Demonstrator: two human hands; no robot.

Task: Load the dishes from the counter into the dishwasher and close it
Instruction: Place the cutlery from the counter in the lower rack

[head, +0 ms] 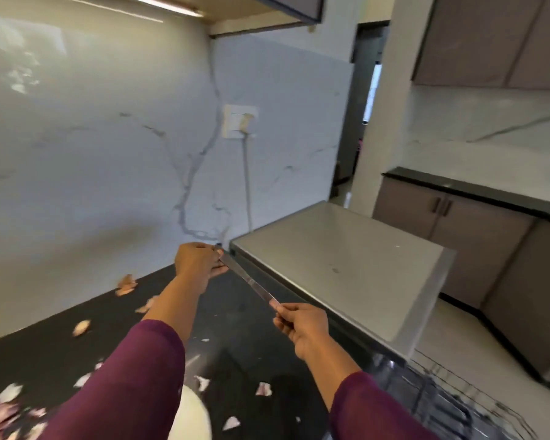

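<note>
Smeared by motion all over. Cannot tell knife from spatula in the metal utensil (251, 281): far end buried in the curled fingers of the left hand (200, 262), near end pinched inside the right hand (299, 325). Shows only a curved sliver of the white plate (192, 414), covered by the left sleeve (124, 376) and cut by the bottom edge. Blurs the dishwasher rack (451, 398) to grey wire streaks, cropped at the lower right corner. Cuts off the purple onion peels (0, 411) at the lower left corner. Too dark past the doorway (359, 106) to read anything.

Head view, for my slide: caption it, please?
Left hand and right hand hold a metal utensil by its ends above the littered counter.
</note>
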